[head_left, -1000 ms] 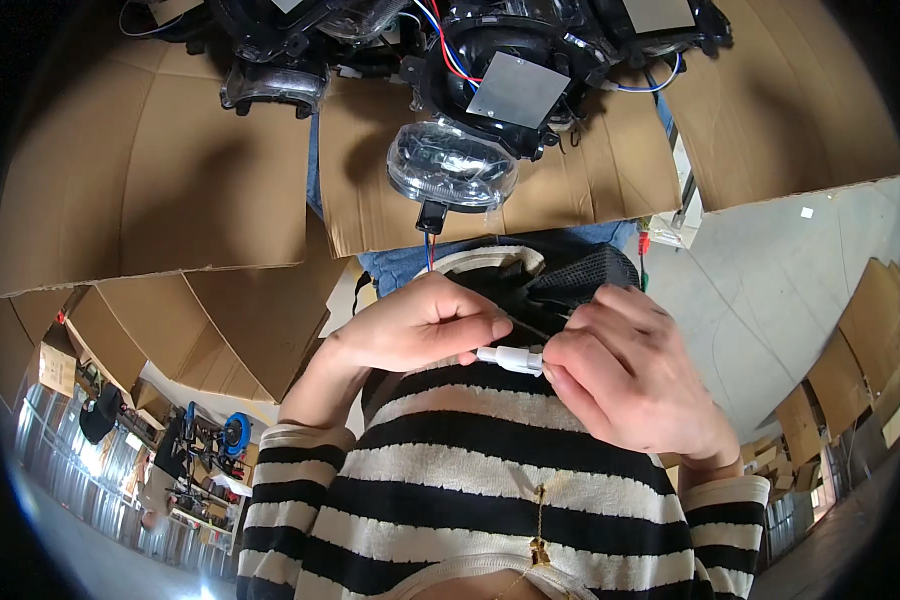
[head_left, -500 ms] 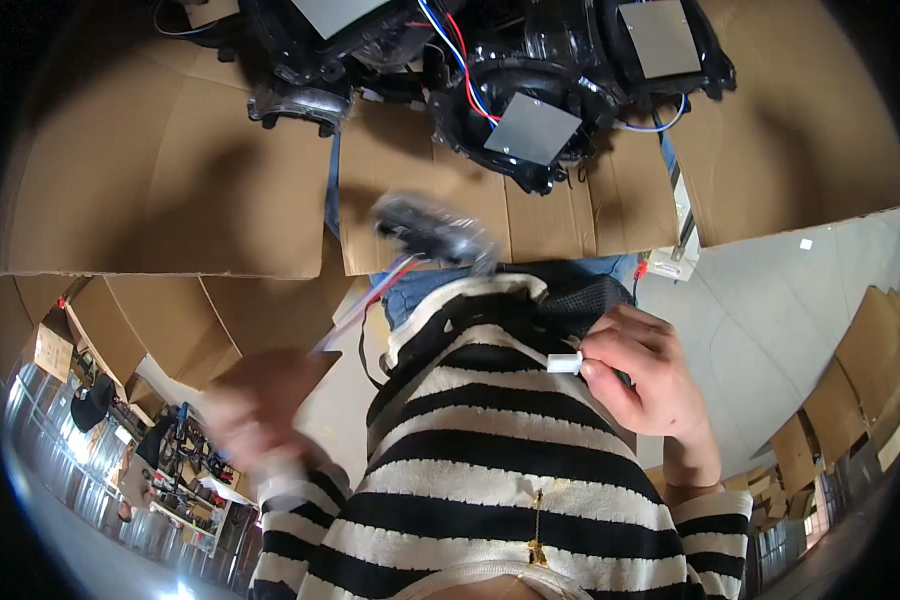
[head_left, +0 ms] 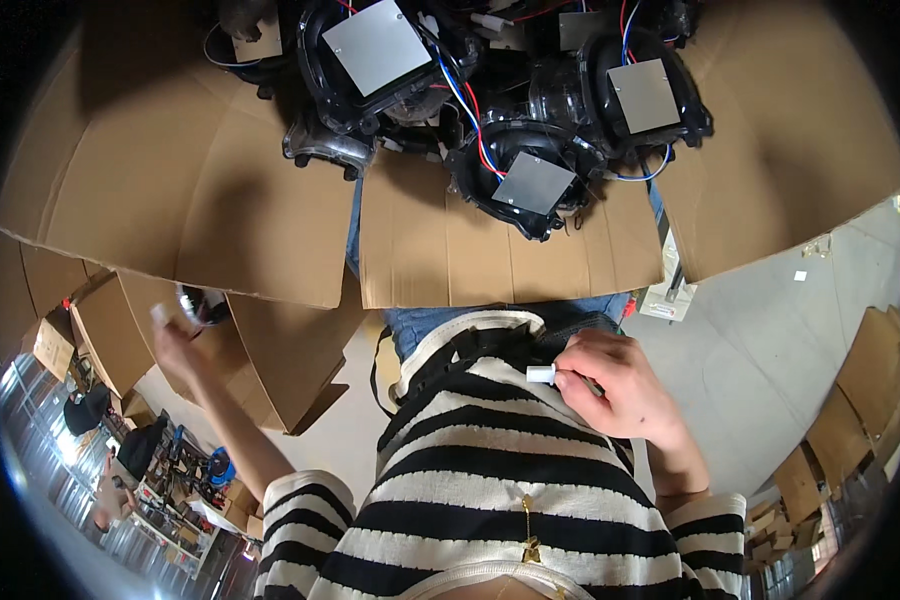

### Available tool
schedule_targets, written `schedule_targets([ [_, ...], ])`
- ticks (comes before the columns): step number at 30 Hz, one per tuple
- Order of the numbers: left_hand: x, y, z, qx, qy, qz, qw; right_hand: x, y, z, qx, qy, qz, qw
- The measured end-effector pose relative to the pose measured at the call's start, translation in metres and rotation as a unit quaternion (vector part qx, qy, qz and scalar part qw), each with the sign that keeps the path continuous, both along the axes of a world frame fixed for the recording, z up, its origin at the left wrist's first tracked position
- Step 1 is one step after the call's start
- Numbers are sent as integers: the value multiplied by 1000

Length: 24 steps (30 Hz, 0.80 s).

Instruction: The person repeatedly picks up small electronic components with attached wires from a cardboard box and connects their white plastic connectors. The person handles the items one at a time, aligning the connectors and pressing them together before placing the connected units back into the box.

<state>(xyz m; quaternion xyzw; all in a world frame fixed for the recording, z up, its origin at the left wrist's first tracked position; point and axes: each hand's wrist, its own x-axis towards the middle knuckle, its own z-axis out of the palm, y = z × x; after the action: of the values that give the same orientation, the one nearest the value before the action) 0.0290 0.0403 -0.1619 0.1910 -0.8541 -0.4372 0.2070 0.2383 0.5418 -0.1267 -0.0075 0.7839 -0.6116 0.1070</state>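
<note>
My right hand (head_left: 610,385), in front of my striped top, pinches a small white plastic connector (head_left: 541,374) between thumb and fingers. Far to the left, my left hand (head_left: 178,350) reaches out over an open cardboard box (head_left: 245,345). Close by its fingers is a dark, shiny part (head_left: 206,308), partly cut off from sight by a cardboard flap. A small white piece (head_left: 160,314) shows at the fingertips. These fingers are small and blurred, so their grip is unclear.
Several black lamp-like housings (head_left: 470,165) with grey metal plates (head_left: 535,183) and coloured wires (head_left: 480,130) lie ahead on cardboard (head_left: 420,270). A cardboard flap (head_left: 180,220) stretches to the left, another (head_left: 770,200) to the right. Far left, people work among shelves.
My left hand has swung outward to the left and forward. The dark part with wires, which hung blurred before my lap, is gone from there. My right hand still holds the connector.
</note>
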Motion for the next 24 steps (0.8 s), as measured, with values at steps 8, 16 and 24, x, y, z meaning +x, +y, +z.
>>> schedule_targets([
  [8,34,175,14,-104,96,-198,970,-1,-3,-2,8,-1,-29,1000],
  [16,12,368,-64,94,-228,-479,843,1,-5,1,15,-5,-37,999],
  [24,35,387,-17,346,-197,-529,750,0,-7,-2,-13,1,-34,999],
])
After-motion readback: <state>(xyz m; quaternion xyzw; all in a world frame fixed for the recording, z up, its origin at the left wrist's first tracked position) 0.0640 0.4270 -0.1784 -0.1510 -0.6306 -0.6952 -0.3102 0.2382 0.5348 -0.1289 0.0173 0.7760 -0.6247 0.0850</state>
